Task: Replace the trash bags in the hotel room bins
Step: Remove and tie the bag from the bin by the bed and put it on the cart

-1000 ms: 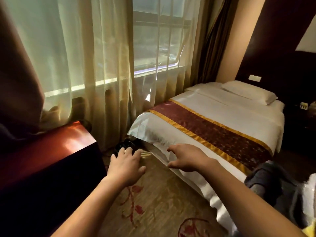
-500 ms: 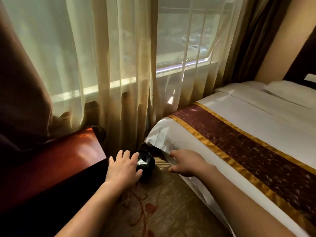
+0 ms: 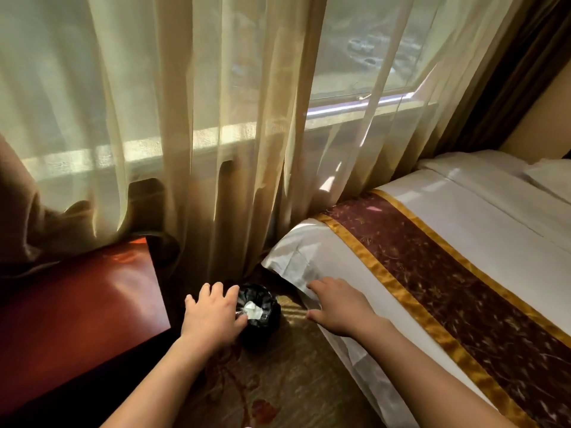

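The left hand (image 3: 213, 316), fingers spread, overlaps the rim of the small round black-bagged bin (image 3: 266, 299); the right hand (image 3: 336, 307), fingers loosely apart, rests against the white bed sheet (image 3: 304, 254)

Bin (image 3: 269, 323) half hidden behind left hand (image 3: 213, 316), pillow (image 3: 553, 180) cut by right edge

Single head-worn wide-angle view, facing forward and tilted down.

Looks from above toward the window (image 3: 370, 50) and sheer curtain (image 3: 216, 118) at 12 o'clock. Near enough to fill the lower frame with both forearms: left hand (image 3: 211, 316) at 7 o'clock, right hand (image 3: 336, 307) at 5, bin (image 3: 262, 316) between them at 6. Red bench (image 3: 77, 304) cropped at 8 o'clock, bed (image 3: 463, 217) running off at 3 to 4.
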